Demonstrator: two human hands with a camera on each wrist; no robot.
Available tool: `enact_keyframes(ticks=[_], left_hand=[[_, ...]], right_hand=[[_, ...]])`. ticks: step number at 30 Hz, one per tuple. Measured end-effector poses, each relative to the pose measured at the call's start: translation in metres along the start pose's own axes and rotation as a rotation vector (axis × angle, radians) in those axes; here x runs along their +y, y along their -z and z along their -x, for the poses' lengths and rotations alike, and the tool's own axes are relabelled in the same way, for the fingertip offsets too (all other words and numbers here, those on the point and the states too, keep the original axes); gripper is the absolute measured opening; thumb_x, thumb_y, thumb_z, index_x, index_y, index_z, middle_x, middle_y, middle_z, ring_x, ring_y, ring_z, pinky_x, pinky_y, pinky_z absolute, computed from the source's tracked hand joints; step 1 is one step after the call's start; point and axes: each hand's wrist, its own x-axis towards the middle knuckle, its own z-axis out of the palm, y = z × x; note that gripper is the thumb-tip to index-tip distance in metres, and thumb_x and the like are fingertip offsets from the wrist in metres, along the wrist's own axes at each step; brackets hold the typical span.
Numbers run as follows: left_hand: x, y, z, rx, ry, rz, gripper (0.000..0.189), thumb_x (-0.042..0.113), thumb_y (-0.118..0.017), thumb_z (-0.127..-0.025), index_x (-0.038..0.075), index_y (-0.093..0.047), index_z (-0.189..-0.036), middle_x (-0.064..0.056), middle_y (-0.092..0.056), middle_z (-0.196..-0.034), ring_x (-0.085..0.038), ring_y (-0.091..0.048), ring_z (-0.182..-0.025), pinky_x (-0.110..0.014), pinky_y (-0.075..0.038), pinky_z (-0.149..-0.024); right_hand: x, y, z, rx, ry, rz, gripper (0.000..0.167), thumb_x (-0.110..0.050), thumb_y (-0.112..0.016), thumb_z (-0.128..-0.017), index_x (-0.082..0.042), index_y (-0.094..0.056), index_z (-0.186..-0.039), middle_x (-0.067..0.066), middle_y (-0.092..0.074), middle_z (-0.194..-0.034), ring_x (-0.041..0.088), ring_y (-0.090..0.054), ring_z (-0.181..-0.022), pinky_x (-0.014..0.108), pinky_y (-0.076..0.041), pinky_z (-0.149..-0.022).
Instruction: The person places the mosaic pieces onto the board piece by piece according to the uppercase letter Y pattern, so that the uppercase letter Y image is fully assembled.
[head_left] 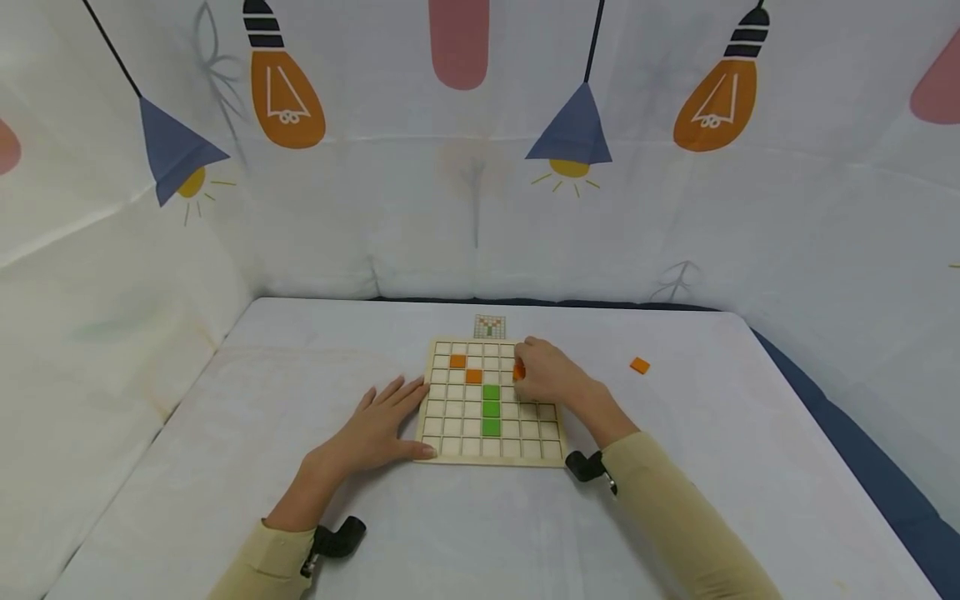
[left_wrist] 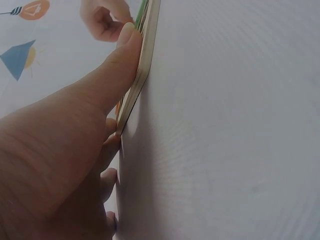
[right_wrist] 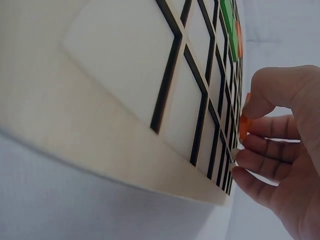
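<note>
A wooden grid board (head_left: 495, 461) lies on the white table. My right hand (head_left: 552, 372) pinches an orange square tile (right_wrist: 244, 126) between thumb and index finger, over the upper right cells; the other fingertips come down near the board's surface. My left hand (head_left: 375, 429) rests beside the board's left edge with its fingers spread and straight, the thumb touching the lower left corner. Set in the grid are two orange tiles, one (head_left: 457, 361) above and left of the other (head_left: 473, 377), and a column of three green tiles (head_left: 491, 409).
A small card (head_left: 490, 326) with a coloured grid pattern lies just behind the board. One loose orange tile (head_left: 639, 365) is on the table to the right. A white cloth wall (head_left: 480, 208) printed with lamps and bulbs rises behind the table.
</note>
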Motion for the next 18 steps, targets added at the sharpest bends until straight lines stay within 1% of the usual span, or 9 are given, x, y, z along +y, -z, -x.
enact_keyframes(ticks=[6, 12, 18], left_hand=[[0.0014, 0.0000, -0.0001, -0.007, 0.007, 0.003, 0.104, 0.067, -0.070, -0.079, 0.016, -0.028, -0.158, -0.004, -0.025, -0.166, -0.036, -0.014, -0.155, -0.066, -0.008, -0.121], [0.0031, 0.0019, -0.0003, -0.017, 0.021, -0.004, 0.102, 0.065, -0.072, -0.079, 0.016, -0.028, -0.158, -0.003, -0.024, -0.166, -0.035, -0.013, -0.155, -0.066, -0.008, -0.121], [0.0029, 0.0018, -0.0007, -0.011, 0.016, -0.014, 0.102, 0.066, -0.070, -0.080, 0.017, -0.028, -0.158, -0.002, -0.024, -0.166, -0.035, -0.014, -0.155, -0.066, -0.009, -0.121]], right_hand=[[-0.0026, -0.0018, -0.0037, 0.005, 0.007, 0.015, 0.020, -0.013, -0.063, -0.076, -0.009, -0.061, -0.096, 0.003, -0.053, -0.087, 0.018, -0.050, -0.077, 0.030, -0.044, -0.068], [-0.0031, -0.0029, -0.0067, 0.007, 0.008, 0.043, 0.020, -0.013, -0.064, -0.076, -0.010, -0.061, -0.095, 0.002, -0.053, -0.087, 0.018, -0.050, -0.077, 0.031, -0.045, -0.069], [-0.0048, -0.0036, -0.0086, 0.000, 0.003, 0.070, 0.020, -0.014, -0.063, -0.076, -0.011, -0.062, -0.096, 0.001, -0.053, -0.088, 0.017, -0.050, -0.079, 0.031, -0.044, -0.070]])
